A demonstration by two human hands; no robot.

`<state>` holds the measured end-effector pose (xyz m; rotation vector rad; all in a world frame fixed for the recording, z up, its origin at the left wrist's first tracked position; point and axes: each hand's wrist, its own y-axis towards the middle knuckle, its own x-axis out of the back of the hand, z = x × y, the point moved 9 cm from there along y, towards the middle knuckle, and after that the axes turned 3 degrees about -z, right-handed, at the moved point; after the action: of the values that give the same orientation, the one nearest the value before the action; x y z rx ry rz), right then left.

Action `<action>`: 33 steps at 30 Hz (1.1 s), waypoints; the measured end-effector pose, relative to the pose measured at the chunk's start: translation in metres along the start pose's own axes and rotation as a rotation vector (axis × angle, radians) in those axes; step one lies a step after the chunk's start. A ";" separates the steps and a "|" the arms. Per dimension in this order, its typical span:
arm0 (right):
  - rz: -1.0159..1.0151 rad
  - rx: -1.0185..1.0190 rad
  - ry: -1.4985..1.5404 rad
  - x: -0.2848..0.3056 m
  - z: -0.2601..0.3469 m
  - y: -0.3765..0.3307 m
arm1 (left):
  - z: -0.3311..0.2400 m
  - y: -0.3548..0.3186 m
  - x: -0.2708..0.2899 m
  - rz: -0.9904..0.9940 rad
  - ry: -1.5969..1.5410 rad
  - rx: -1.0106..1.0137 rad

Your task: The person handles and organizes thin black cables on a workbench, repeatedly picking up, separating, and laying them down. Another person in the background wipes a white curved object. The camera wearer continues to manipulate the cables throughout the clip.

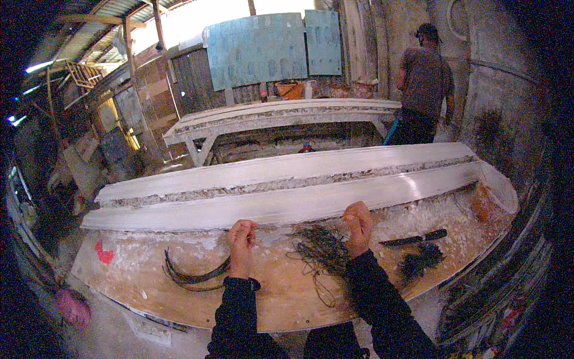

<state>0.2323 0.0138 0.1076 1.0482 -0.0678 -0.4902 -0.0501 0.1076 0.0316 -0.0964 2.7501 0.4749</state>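
Both hands were curled closed at the near edge of the long white moulding (287,203): the left hand (242,236) pinched something too thin to make out, while the right hand (359,226) gripped the tangle of dark wire (323,251), which trailed below and to its left across the plaster-spattered board (149,281). Left of the left hand lay curved dark strips (194,276), and right of the right hand a dark-handled tool (415,238) lay beside a black brush-like tuft (421,260), seemingly kept within reach.

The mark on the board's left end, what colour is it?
Red mark, on the wooden board; head view.
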 end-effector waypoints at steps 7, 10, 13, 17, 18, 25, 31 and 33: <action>-0.067 -0.127 -0.090 0.007 -0.006 0.000 | -0.005 0.005 0.002 -0.003 -0.014 -0.012; -0.072 -0.110 -0.148 0.003 -0.001 -0.001 | -0.013 0.000 -0.005 0.071 0.056 -0.007; -0.050 -0.144 -0.191 -0.002 -0.001 -0.001 | -0.048 -0.015 0.012 0.039 0.338 -0.207; -0.016 -0.129 -0.202 -0.008 0.002 -0.005 | -0.081 -0.036 0.062 0.112 0.771 -0.226; -0.011 -0.123 -0.203 -0.010 0.002 -0.006 | -0.082 -0.039 0.078 0.122 0.926 -0.168; 0.069 -0.058 -0.265 -0.025 0.007 -0.012 | -0.081 -0.078 0.117 0.348 1.379 -0.109; 0.179 0.001 -0.350 -0.033 0.012 -0.016 | -0.098 -0.087 0.110 0.058 1.424 -0.310; 0.169 0.015 -0.338 -0.033 0.012 -0.017 | -0.100 -0.093 0.108 -0.014 1.485 -0.392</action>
<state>0.1935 0.0108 0.1053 0.9557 -0.4566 -0.5093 -0.1727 -0.0142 0.0537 -0.8748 3.9474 1.3502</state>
